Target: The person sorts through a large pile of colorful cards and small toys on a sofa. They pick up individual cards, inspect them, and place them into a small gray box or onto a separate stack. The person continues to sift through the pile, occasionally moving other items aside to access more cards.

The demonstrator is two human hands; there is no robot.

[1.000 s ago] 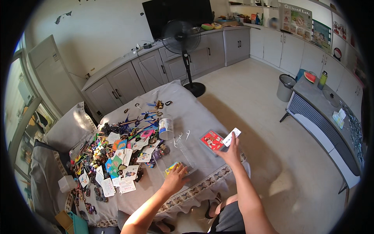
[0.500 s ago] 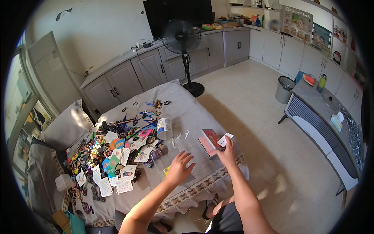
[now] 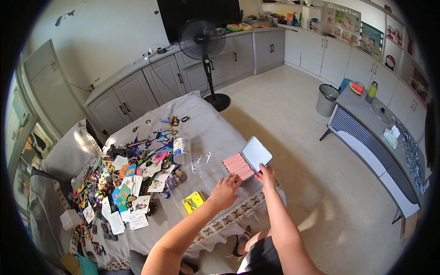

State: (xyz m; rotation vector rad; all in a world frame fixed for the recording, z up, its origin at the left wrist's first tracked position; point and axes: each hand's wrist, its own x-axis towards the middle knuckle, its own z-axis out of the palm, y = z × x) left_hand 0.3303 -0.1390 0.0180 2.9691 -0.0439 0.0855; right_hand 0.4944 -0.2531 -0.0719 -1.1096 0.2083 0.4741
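A hinged tin point(image 3: 246, 178) lies near the front right edge of the cloth-covered surface, packed with rows of pink-edged cards point(image 3: 237, 165). Its lid point(image 3: 256, 152) is swung back, showing a pale inside. My right hand point(image 3: 266, 177) has its thumb and fingers closed at the lid's near edge. No card shows in it. Fingers stretched, my left hand point(image 3: 225, 190) rests at the tin's near left corner, touching the cards or rim. A yellow box point(image 3: 193, 202) lies left of that hand, beside clear plastic packaging.
A large heap of cards, pens and small trinkets point(image 3: 123, 183) spreads over the left side. A clear jar point(image 3: 182, 149) lies near white floss picks point(image 3: 197, 163). Beyond stand a fan point(image 3: 208, 78) and cabinets; a grey table point(image 3: 366, 119) is at right.
The lid has swung from half closed to wide open. The white card has left my right hand, which is now at the lid. My left hand has moved right to the tin.
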